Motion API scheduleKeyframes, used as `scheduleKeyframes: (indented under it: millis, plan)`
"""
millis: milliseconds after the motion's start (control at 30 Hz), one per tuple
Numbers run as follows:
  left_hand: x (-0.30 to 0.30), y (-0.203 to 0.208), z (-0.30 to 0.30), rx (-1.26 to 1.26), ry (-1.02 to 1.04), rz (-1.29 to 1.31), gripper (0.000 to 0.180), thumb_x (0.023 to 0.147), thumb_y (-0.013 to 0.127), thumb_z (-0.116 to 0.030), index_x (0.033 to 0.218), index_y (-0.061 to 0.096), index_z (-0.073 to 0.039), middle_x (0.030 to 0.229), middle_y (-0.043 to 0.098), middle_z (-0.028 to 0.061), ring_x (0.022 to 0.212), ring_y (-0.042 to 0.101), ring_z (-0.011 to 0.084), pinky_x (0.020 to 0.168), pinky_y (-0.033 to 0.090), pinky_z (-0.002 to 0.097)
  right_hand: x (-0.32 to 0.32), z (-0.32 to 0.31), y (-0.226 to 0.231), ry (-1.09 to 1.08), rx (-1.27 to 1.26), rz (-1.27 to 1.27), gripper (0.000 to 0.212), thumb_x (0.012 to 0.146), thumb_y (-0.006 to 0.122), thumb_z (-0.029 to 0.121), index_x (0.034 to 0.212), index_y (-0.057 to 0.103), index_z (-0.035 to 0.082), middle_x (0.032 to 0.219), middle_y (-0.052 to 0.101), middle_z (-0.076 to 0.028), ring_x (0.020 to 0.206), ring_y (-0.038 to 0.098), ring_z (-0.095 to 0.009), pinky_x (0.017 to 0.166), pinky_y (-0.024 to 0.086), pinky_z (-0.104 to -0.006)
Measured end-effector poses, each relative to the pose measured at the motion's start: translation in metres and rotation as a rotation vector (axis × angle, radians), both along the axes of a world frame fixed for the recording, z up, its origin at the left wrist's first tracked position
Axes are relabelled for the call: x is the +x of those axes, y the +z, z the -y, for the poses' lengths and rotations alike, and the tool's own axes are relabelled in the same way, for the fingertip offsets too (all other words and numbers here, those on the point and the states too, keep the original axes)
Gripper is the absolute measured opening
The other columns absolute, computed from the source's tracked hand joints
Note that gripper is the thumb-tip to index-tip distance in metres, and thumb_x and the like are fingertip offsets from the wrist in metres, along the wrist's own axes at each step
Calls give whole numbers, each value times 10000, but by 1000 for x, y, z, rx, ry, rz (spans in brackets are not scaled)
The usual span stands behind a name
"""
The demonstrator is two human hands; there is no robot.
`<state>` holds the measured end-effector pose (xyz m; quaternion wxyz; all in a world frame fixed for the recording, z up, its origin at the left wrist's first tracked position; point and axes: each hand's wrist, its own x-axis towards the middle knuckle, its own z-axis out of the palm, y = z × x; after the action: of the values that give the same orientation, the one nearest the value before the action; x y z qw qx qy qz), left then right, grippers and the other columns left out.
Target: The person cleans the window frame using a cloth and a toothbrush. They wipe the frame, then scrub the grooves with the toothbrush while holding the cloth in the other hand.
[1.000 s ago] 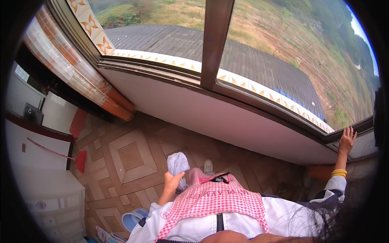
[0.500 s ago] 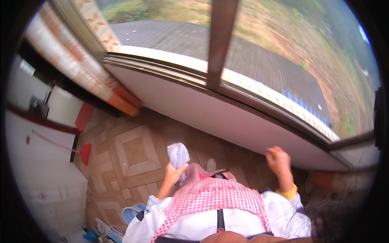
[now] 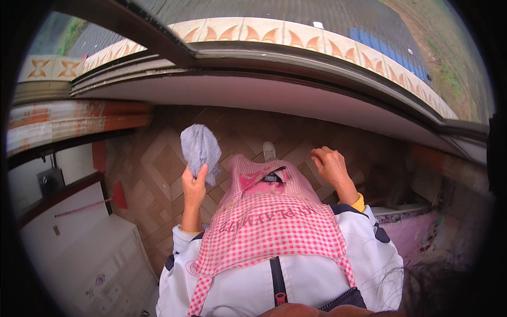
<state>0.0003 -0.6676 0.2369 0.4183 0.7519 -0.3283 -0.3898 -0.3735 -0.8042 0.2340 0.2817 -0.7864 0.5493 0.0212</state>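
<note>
- A person seen from above stands on a wood-patterned floor [image 3: 163,161] indoors, facing a window with a dark frame [image 3: 317,74].
- The left hand [image 3: 194,187] grips a crumpled grey-blue cloth [image 3: 200,148], its thumb pressed on the near side and the other fingers hidden behind the fabric, clamped on it.
- The cloth rises above that hand, in front of the person and to the left of the apron, with one end drooping beside the thumb.
- The right hand [image 3: 331,165] is raised in front of the body, back upward, its fingers loosely bent and a little apart around nothing; it is well apart from the cloth.
- A yellow cuff [image 3: 359,202] shows at the right wrist.
- The person wears a pink-and-white checked apron [image 3: 274,222] with lettering, over a white jacket [image 3: 232,290] with dark trim.
- One pale shoe [image 3: 269,150] shows beyond the apron.
- Below the window runs a pinkish wall [image 3: 264,98]; outside it is a ledge [image 3: 259,33] of cream tiles with orange motifs, then a grey ribbed roof [image 3: 285,8] with a blue section.
- At the left hang an orange-and-white curtain [image 3: 79,121] and, nearer, a red-headed tool [image 3: 119,195] with a long stick.
</note>
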Motion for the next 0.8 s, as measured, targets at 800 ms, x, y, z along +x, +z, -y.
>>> scheduleKeyframes:
  millis: [800]
  plan:
    - [-101, -5, -103, -456, 722, -718, 499, 982, 637, -366, 1269, 595, 41, 1122, 674, 74, 1023, 614, 146, 895, 497, 303, 245, -78, -68, -28, 1877, 1044, 561, 1018, 389, 437, 1418, 474, 52, 1368, 571, -121, 1227, 565, -292, 1047, 465, -438]
